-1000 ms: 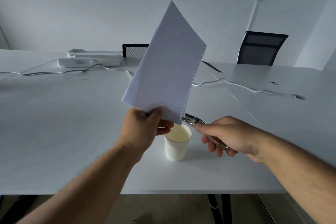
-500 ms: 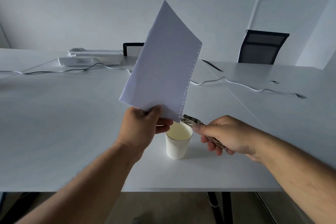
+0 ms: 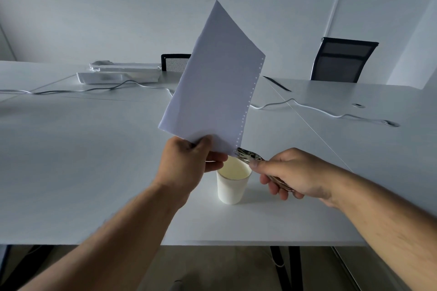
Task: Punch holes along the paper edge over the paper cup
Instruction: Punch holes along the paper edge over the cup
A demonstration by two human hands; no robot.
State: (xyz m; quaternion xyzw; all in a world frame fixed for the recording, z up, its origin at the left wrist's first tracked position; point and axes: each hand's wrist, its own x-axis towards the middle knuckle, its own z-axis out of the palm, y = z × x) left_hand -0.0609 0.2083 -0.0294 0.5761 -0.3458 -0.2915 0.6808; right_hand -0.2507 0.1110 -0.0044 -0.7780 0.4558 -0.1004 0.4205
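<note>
My left hand (image 3: 189,163) pinches the bottom edge of a white paper sheet (image 3: 212,82) and holds it upright and tilted. A row of several small punched holes runs down the sheet's right edge. My right hand (image 3: 293,173) grips a metal hole punch (image 3: 247,155), whose jaws bite the sheet's lower right corner. Directly below stands a white paper cup (image 3: 233,183) on the white table (image 3: 82,160). Most of the punch's handles are hidden inside my fist.
White cables (image 3: 307,107) snake across the table's far half. White foam trays (image 3: 118,73) lie at the back left. Two black mesh chairs (image 3: 343,61) stand behind the table. The table's front edge runs just below my forearms.
The sheet has shifted slightly left and upward in my left hand, and the punch now sits at the sheet's lowest corner. The cup has not moved.
</note>
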